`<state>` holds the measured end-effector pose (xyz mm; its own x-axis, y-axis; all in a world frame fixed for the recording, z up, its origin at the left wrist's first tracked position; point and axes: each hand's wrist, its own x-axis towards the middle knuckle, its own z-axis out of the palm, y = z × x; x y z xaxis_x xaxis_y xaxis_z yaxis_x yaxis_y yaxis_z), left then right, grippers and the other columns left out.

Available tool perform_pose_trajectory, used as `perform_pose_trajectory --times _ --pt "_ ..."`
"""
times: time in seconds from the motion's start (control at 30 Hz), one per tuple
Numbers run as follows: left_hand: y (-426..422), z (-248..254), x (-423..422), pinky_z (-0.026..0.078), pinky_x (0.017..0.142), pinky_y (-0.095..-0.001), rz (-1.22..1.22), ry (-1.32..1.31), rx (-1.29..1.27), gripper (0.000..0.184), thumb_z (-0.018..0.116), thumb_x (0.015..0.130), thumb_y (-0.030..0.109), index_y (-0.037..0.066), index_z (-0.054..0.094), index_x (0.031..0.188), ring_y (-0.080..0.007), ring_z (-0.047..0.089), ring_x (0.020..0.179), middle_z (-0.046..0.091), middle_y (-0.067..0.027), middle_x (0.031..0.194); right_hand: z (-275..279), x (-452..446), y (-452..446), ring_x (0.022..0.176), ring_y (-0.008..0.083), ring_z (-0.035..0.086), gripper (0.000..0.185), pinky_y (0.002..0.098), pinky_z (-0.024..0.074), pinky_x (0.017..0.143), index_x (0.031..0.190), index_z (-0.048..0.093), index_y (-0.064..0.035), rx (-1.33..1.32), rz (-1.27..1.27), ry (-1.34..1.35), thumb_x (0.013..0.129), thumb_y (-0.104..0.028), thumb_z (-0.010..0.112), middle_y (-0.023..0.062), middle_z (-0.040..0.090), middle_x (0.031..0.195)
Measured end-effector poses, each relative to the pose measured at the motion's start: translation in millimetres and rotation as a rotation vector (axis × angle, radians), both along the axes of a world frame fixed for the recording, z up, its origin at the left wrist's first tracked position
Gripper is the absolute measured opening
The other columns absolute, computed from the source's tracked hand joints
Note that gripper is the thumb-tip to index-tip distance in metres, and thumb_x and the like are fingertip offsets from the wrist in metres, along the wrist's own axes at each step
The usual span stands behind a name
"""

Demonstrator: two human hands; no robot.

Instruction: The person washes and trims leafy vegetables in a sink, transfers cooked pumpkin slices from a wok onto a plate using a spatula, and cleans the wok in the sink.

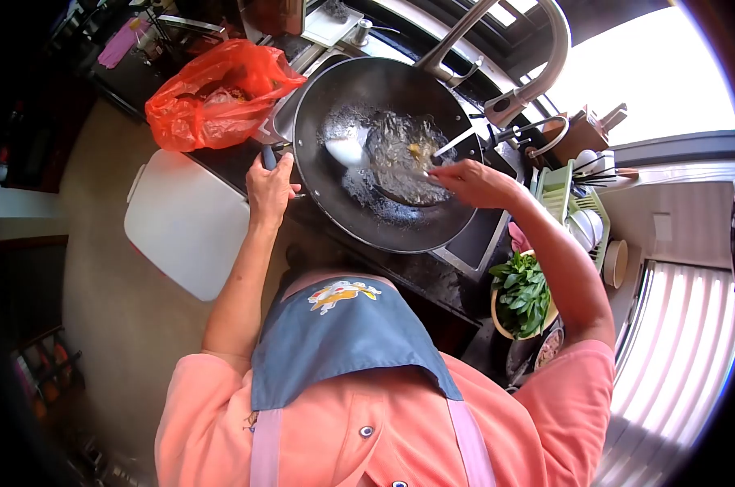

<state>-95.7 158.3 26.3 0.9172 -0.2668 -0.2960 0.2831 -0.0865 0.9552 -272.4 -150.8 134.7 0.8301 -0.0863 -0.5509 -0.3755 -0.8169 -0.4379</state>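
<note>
A large dark wok (339,207) rests over the sink, with water swirling and light bubbles inside it. My left hand (271,188) is closed around the wok's side handle (268,157) at its left rim. Over the right part of the wok, my right hand (474,183) grips a thin brownish, stick-like tool (404,171) that reaches into the water; its far end is blurred. From the faucet head (504,107), a white stream of water (455,143) falls into the wok, near a small yellowish bit (416,152).
A red plastic bag (213,109) stands left of the wok, above a white lidded bin (185,219). To the right are a bowl of green leaves (523,296), a green dish rack (556,199) with white dishes, and a wooden knife block (580,134). A window lies behind.
</note>
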Motion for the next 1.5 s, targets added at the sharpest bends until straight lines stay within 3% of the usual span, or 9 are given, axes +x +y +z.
perform_pose_trajectory --times 0.13,0.2,0.33,0.4,0.57,0.67,0.83,1.1,1.5 --pt "-1.5 3.2 0.5 0.055 0.046 -0.0273 -0.016 0.002 -0.003 0.030 0.067 0.093 0.023 -0.004 0.062 0.104 -0.0108 0.052 0.043 0.059 -0.0043 0.073 13.1 1.7 -2.0 0.063 0.0127 0.058 0.038 0.0293 0.0493 0.062 0.134 0.062 -0.0141 -0.003 0.042 -0.049 0.103 -0.032 0.049 0.0082 0.063 0.074" --pt "-1.7 2.1 -1.2 0.054 0.046 -0.0274 -0.014 0.012 -0.036 0.030 0.067 0.093 0.023 -0.004 0.062 0.104 -0.0109 0.052 0.043 0.059 -0.0042 0.073 74.7 0.3 12.8 0.061 0.0078 0.053 0.037 0.0279 0.0458 0.056 0.137 0.062 -0.0184 -0.031 -0.235 0.418 0.104 -0.034 0.053 -0.0003 0.057 0.069" --pt "-3.9 3.2 0.5 0.054 0.046 -0.0275 -0.003 0.026 -0.038 0.029 0.067 0.092 0.023 -0.003 0.062 0.103 -0.0105 0.050 0.042 0.058 -0.0033 0.071 55.1 -32.4 -6.8 0.059 0.0062 0.052 0.040 0.0236 0.0426 0.047 0.144 0.055 -0.0289 0.343 -0.252 0.600 0.105 -0.035 0.049 -0.0016 0.060 0.073" --pt "-2.2 2.9 -1.1 0.054 0.046 -0.0274 0.004 0.022 -0.047 0.027 0.067 0.092 0.022 -0.003 0.062 0.103 -0.0099 0.050 0.041 0.058 -0.0027 0.071 14.3 -33.6 3.5 0.054 0.0058 0.049 0.040 0.0237 0.0398 0.043 0.145 0.053 -0.0274 0.341 -0.062 0.208 0.106 -0.034 0.048 -0.0041 0.054 0.069" --pt "-2.0 5.6 -11.5 0.051 0.043 -0.0256 0.027 0.035 -0.157 0.024 0.066 0.093 0.018 -0.002 0.060 0.104 -0.0081 0.048 0.040 0.056 -0.0014 0.068 0.5 13.6 35.6 0.049 0.0038 0.044 0.039 0.0212 0.0377 0.042 0.146 0.052 -0.0231 0.487 -0.568 0.149 0.107 -0.027 0.049 -0.0053 0.049 0.066" --pt "-7.2 19.7 -29.8 0.047 0.040 -0.0241 0.052 0.024 -0.216 0.032 0.065 0.094 0.019 -0.004 0.057 0.116 -0.0088 0.050 0.041 0.057 -0.0025 0.073 49.9 -12.1 6.4 0.052 0.0079 0.049 0.037 0.0273 0.0420 0.044 0.140 0.059 -0.0284 0.156 -0.287 0.323 0.104 -0.032 0.049 -0.0025 0.055 0.065" --pt "-11.8 36.0 -38.6 0.042 0.038 -0.0223 0.084 0.014 -0.172 0.050 0.063 0.095 0.019 -0.005 0.049 0.136 -0.0086 0.051 0.045 0.059 -0.0033 0.080 112.9 -69.3 -10.4 0.078 0.0197 0.071 0.032 0.0370 0.0545 0.077 0.126 0.069 -0.0193 -0.226 0.065 0.435 0.100 -0.028 0.053 0.0052 0.074 0.088" --pt "-6.3 19.1 -16.0 0.044 0.039 -0.0228 0.004 -0.020 -0.136 0.047 0.062 0.094 0.015 -0.006 0.051 0.134 -0.0093 0.051 0.044 0.061 -0.0044 0.083 46.9 -68.6 -14.8 0.096 0.0328 0.070 0.032 0.0447 0.0572 0.081 0.123 0.068 -0.0238 -0.524 -0.062 0.275 0.099 -0.021 0.047 0.0109 0.073 0.103" --pt "5.6 5.3 -7.4 0.047 0.042 -0.0251 -0.008 -0.008 -0.170 0.047 0.062 0.090 0.012 -0.007 0.051 0.132 -0.0085 0.049 0.044 0.056 -0.0005 0.071 -25.4 -15.6 -27.6 0.083 0.0355 0.072 0.032 0.0476 0.0559 0.070 0.126 0.062 -0.0250 -0.633 0.019 -0.034 0.100 -0.022 0.044 0.0144 0.071 0.084"
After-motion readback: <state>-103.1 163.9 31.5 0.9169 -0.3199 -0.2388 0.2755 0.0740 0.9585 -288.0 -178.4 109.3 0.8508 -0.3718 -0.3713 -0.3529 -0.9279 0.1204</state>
